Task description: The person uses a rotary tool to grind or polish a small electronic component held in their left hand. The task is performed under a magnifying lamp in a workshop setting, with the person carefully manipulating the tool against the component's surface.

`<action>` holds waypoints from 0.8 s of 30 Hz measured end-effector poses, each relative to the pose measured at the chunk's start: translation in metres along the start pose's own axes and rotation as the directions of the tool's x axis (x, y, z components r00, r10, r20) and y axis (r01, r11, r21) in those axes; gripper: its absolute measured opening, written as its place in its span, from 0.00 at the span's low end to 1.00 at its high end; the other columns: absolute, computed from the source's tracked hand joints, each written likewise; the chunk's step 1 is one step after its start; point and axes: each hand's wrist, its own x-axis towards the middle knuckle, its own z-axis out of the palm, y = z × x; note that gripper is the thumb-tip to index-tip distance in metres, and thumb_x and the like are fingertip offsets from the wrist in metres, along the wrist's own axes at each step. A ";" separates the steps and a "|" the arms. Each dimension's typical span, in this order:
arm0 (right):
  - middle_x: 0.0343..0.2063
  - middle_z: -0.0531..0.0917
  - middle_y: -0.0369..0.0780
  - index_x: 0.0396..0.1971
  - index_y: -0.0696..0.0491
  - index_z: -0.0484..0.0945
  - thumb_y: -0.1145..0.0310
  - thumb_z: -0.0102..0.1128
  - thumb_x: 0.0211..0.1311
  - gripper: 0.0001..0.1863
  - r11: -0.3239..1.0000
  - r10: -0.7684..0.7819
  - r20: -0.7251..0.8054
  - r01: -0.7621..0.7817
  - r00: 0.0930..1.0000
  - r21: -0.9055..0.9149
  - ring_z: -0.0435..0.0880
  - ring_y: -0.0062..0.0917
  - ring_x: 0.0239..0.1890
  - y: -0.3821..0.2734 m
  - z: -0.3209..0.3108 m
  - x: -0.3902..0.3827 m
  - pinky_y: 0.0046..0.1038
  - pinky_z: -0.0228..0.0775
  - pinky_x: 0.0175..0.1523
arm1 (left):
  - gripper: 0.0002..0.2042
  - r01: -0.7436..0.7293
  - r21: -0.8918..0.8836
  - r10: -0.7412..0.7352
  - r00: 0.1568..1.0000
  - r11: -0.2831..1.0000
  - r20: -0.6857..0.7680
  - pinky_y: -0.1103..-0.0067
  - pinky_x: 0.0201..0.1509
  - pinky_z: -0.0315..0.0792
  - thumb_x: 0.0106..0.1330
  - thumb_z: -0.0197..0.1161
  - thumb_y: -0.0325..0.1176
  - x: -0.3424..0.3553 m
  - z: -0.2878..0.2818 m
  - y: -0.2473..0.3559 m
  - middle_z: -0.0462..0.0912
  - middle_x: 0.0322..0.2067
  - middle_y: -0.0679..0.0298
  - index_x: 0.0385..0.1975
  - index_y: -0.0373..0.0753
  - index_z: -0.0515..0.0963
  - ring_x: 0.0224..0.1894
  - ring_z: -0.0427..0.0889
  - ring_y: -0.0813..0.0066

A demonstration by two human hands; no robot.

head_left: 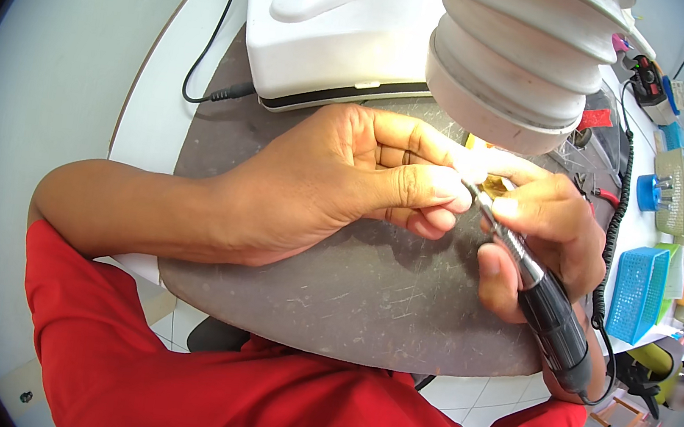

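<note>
My right hand [548, 217] grips a black and silver rotary handpiece [552, 312], held slantwise with its narrow tip toward my left fingertips. A thin cord leaves its rear end. My left hand [364, 169] is closed in a pinch, thumb against forefinger, right at the handpiece's tip. Whatever lies between those fingers is too small and too brightly lit to make out. A small gold-coloured piece [495, 186] shows between the two hands, just beside the tip. Both hands meet above the grey scratched work mat [329, 314].
A white ribbed hose [517, 73] with a round mouth hangs just above my hands. Behind stands a white machine [346, 43] with a black plug [233, 92]. Along the right are a coiled black cable [617, 222], a blue basket [640, 288] and a blue tool holder [648, 193].
</note>
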 end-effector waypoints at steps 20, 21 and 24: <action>0.33 0.76 0.49 0.38 0.62 0.70 0.73 0.61 0.52 0.15 1.000 -0.020 0.018 0.020 1.000 -0.013 0.79 0.38 0.42 -0.001 0.001 -0.003 0.31 0.68 0.49 | 0.11 0.017 -0.005 -0.017 1.000 1.000 0.013 0.80 0.44 0.73 0.67 0.53 0.31 -0.001 0.002 -0.002 0.74 0.35 0.67 0.45 0.33 0.73 0.36 0.74 0.82; 0.33 0.76 0.48 0.38 0.62 0.70 0.73 0.61 0.51 0.15 1.000 -0.010 0.020 0.010 1.000 -0.014 0.79 0.38 0.42 -0.001 0.001 -0.003 0.31 0.68 0.49 | 0.11 0.017 -0.007 -0.016 1.000 1.000 0.018 0.80 0.44 0.73 0.67 0.53 0.32 -0.001 0.002 -0.002 0.74 0.35 0.67 0.45 0.33 0.73 0.36 0.74 0.82; 0.33 0.76 0.48 0.38 0.62 0.70 0.73 0.61 0.51 0.15 1.000 0.004 0.021 -0.004 1.000 -0.006 0.79 0.38 0.42 -0.001 0.001 -0.002 0.31 0.69 0.49 | 0.11 0.017 -0.014 -0.016 1.000 1.000 0.025 0.81 0.44 0.73 0.67 0.53 0.32 -0.001 0.001 -0.002 0.74 0.35 0.67 0.45 0.33 0.73 0.36 0.74 0.83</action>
